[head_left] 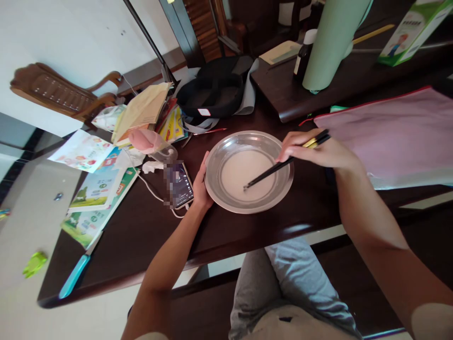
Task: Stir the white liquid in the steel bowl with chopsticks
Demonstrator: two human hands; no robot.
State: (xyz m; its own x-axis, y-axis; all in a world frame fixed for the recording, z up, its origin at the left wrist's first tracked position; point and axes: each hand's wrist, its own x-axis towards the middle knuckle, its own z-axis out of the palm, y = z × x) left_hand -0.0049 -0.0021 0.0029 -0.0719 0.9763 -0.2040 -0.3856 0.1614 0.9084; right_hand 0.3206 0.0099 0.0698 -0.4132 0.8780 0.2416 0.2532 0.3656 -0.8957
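A shallow metal plate (283, 182) holding a pale, milky liquid sits on the dark wooden table (148, 236) in front of me. My right hand (311, 148) is closed around a pair of black chopsticks (269, 173) with yellowish tops; their tips dip into the liquid near the plate's middle. My left hand (200, 184) rests against the plate's left rim, fingers curved along the edge, holding it steady.
A phone (179, 185) with a white cable lies just left of the plate. Booklets (95, 189), papers and a pink object clutter the left. A black bag (212, 89) sits behind, a pink zip pouch (396, 132) at right, a green cylinder (329, 42) and dark bottle beyond.
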